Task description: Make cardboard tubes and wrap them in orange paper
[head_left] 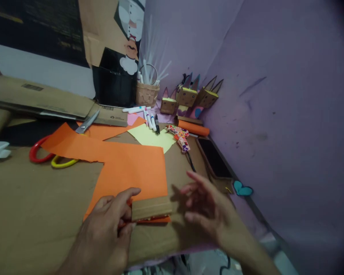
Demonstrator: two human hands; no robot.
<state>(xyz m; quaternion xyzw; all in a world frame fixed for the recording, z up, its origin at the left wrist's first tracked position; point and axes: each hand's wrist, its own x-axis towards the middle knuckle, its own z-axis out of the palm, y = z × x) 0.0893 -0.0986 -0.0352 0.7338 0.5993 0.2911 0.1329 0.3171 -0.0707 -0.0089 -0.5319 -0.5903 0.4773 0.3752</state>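
A small folded cardboard piece [151, 208] lies near the table's front edge, with orange paper showing along its lower side. At its left end, my left hand [111, 217] grips it between thumb and fingers, the index finger reaching over the top. My right hand [203, 206] hovers to the right, apart from the piece, its fingers spread and holding nothing. A large sheet of orange paper [134, 164] extends behind and partly under the cardboard piece. Scissors [88, 122] with red and yellow handles lie partly beneath the orange paper at the left.
A patterned glue gun [182, 137] and a phone [215, 157] lie at the right, by the wall. Behind are light yellow paper [149, 136], several markers [150, 120], an orange roll [193, 128], cardboard animal figures [187, 97] and a cup of white sticks [147, 94].
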